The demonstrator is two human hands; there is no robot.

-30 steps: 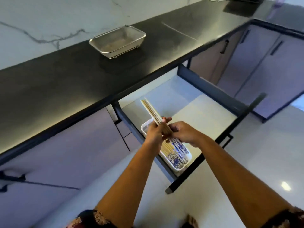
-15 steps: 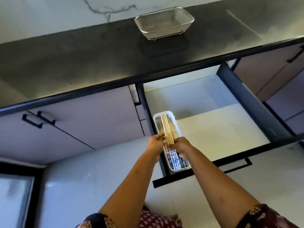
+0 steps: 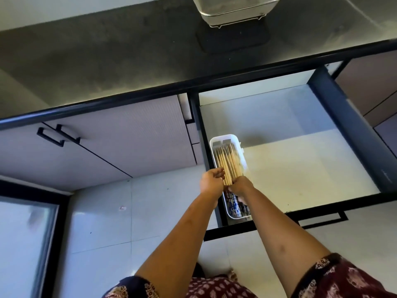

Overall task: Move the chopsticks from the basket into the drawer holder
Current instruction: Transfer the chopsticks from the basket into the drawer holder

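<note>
A bundle of pale wooden chopsticks [image 3: 228,163] lies lengthwise in the white plastic holder [image 3: 223,138] at the left side of the open drawer [image 3: 300,168]. My right hand [image 3: 240,187] grips the near ends of the bundle. Beside it on the left, my left hand [image 3: 211,181] has its fingers loosely curled against the same ends. Blue-and-white patterned chopsticks [image 3: 235,206] show in the holder's near end, partly hidden by my right hand. The metal mesh basket [image 3: 236,9] stands on the dark counter at the top, and I see nothing in it.
The dark countertop [image 3: 107,61] overhangs the drawer's back. Closed grey cabinet fronts with a black handle [image 3: 58,136] lie to the left, more cabinets to the right. Apart from the holder, the drawer's floor is bare. A pale tiled floor [image 3: 107,222] lies below.
The chopstick bundle came down from a raised, tilted hold and now lies flat inside the holder. My view swung to look straight down, shifting the basket to the top edge.
</note>
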